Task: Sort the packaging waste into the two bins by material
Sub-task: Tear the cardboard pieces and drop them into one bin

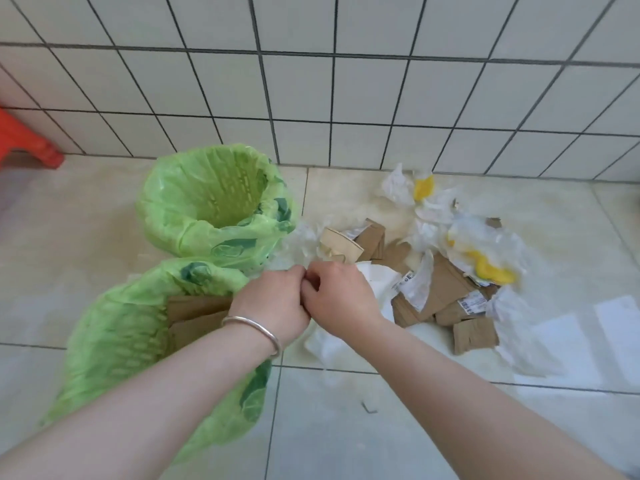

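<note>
Two bins lined with green bags stand at the left. The far bin (173, 202) shows only its ribbed inside, while the near bin (114, 344) holds brown cardboard pieces (194, 317). My left hand (273, 299) and my right hand (339, 296) meet knuckle to knuckle just right of the near bin, all fingers curled shut. A white plastic bag (332, 341) runs from under my right hand up to where the fingers meet, and both hands seem to pinch it there. On the floor to the right lies a pile of cardboard scraps (446, 289), clear plastic wrap (498, 244) and yellow-and-white wrappers (491, 271).
A white tiled wall (346, 98) closes off the back. An orange plastic stool (24, 140) stands at the far left against it. More crumpled white and yellow wrappers (415, 188) lie near the wall. White paper sheets (571, 330) rest on the floor tiles at the right.
</note>
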{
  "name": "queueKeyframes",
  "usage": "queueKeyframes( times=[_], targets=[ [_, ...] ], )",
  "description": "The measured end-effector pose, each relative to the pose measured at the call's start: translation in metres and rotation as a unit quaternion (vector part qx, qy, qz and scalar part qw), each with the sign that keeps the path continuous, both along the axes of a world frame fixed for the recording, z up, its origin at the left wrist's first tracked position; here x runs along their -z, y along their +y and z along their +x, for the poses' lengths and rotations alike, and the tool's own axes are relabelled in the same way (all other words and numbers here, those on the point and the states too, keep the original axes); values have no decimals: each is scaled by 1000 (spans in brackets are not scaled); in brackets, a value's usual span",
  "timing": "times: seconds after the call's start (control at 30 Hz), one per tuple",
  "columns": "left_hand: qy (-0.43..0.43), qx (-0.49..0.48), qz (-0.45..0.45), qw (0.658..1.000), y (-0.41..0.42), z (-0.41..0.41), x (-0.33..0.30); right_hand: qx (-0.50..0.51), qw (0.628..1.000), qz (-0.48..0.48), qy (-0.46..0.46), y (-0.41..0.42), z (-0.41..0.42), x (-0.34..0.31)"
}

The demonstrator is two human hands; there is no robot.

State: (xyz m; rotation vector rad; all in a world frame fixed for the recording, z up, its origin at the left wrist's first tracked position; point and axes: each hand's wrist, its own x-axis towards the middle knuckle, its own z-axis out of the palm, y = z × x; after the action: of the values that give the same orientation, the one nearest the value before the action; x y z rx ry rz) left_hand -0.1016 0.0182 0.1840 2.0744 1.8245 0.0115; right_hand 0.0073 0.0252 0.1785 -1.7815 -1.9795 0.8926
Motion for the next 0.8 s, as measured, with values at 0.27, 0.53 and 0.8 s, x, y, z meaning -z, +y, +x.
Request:
queueKeyframes(
  times=[0.27, 0.53, 0.8],
  targets=[
    [-52, 31, -110, 992, 12, 98, 21, 153, 967, -146, 143, -16, 92, 43],
    [-95, -49, -172, 979, 32, 97, 77, 135, 962, -219, 97, -34, 115, 94],
    [-26, -83, -178, 980, 55, 102, 127, 199, 943, -259, 62, -41, 162, 126]
  ],
)
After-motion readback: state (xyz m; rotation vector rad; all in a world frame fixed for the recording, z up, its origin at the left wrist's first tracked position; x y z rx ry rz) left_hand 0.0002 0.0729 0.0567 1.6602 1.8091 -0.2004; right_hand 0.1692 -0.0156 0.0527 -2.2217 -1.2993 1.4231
